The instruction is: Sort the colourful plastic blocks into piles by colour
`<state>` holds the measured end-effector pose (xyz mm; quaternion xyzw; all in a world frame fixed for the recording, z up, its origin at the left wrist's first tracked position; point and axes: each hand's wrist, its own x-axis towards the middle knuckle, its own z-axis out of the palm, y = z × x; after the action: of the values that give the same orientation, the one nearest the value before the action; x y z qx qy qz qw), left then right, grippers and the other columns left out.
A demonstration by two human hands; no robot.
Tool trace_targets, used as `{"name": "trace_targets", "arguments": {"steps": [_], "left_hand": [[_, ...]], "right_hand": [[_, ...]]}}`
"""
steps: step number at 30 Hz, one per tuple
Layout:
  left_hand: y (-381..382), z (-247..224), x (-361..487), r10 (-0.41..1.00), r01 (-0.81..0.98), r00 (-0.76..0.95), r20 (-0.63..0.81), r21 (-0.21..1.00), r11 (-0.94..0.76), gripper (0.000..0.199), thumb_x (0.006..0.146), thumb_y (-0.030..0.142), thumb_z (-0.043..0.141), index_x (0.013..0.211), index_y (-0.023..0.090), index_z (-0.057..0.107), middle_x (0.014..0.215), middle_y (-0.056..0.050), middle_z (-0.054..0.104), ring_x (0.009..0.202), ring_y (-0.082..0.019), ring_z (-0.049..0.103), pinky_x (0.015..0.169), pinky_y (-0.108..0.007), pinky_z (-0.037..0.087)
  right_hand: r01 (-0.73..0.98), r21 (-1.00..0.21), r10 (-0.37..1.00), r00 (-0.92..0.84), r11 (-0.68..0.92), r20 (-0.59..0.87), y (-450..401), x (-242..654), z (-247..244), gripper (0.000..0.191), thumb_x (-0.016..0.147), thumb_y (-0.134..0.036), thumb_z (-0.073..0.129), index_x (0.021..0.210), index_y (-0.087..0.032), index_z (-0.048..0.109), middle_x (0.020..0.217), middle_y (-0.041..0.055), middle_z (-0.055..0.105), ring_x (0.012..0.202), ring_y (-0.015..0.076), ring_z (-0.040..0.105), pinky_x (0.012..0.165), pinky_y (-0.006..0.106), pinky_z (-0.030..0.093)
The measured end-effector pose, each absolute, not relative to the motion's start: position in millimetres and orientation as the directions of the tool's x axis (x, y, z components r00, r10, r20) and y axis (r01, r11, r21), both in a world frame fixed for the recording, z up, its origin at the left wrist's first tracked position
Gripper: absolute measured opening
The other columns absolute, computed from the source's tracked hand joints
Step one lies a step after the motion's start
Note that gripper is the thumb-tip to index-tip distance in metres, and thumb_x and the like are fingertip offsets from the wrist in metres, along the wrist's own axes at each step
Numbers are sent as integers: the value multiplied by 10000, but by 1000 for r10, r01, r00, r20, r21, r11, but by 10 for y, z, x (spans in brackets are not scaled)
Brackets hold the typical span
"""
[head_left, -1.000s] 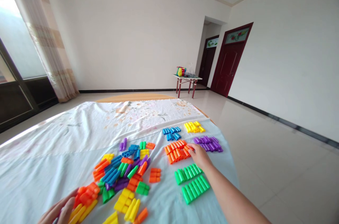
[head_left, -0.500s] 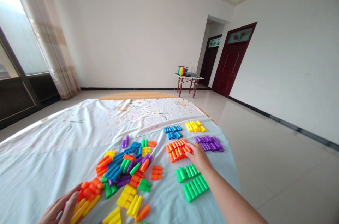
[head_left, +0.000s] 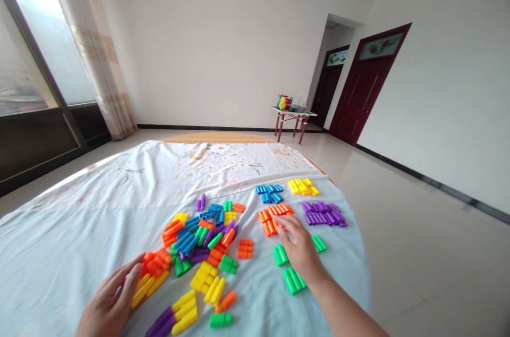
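My left hand (head_left: pixel 113 294) rests at the near left of the table, its fingers and thumb closed around a clump of orange plastic building blocks (head_left: pixel 158 261). Yellow tube-shaped blocks (head_left: pixel 149 285) lie against its thumb. Over on the right, my right hand (head_left: pixel 300 249) reaches in with fingers apart, the fingertips at a group of orange blocks (head_left: pixel 268 220). It hides part of that group and the middle of the green blocks (head_left: pixel 295 279) below. Between both hands spreads a mixed heap of blocks (head_left: pixel 187 243) in blue, green, purple, orange and yellow.
Blue blocks (head_left: pixel 272 198), yellow blocks (head_left: pixel 303 186) and purple blocks (head_left: pixel 324 215) form separate groups at the right. Loose yellow-and-purple blocks (head_left: pixel 175 313) lie near the front. A cloth (head_left: pixel 223 167) covers the round table. A small table (head_left: pixel 294 111) with bags stands beyond.
My right hand has shifted from the right edge of the orange group to its lower row, now covering some green blocks. My left hand keeps its place by the orange blocks. The view has tilted slightly.
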<state>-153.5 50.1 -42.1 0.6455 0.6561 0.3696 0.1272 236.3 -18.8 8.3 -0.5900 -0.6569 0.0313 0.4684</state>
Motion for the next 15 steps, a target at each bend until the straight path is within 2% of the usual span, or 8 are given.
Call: {"name": "trace_targets", "arguments": {"steps": [3, 6, 15], "left_hand": [[429, -339, -1493, 966, 690, -133, 224, 720, -72, 471, 738, 566, 427, 1010, 253, 650, 1083, -22, 665, 1016, -223, 595, 874, -306, 472], [388, -297, -1454, 965, 681, -149, 218, 730, -60, 472, 745, 557, 430, 1023, 244, 648, 1089, -29, 654, 1032, -217, 581, 874, -289, 463], [377, -280, -1440, 957, 666, -142, 255, 740, -98, 445, 745, 534, 452, 1015, 248, 661, 1037, -26, 671, 948, -207, 614, 830, -277, 487]], "right_hand": [[682, -614, 842, -4, 397, 540, -325, 1884, 32, 300, 875, -188, 437, 1124, -258, 587, 1038, 54, 623, 994, 180, 563, 887, 344, 470], [665, -614, 856, -78, 426, 511, -384, 1574, -139, 327, 842, -136, 470, 1119, -267, 584, 1000, 41, 624, 969, 181, 559, 885, 358, 469], [790, -521, 834, 21, 324, 551, -325, 1505, -553, 471, 802, -66, 431, 1215, -281, 507, 1149, 81, 532, 1102, 235, 466, 922, 458, 423]]}}
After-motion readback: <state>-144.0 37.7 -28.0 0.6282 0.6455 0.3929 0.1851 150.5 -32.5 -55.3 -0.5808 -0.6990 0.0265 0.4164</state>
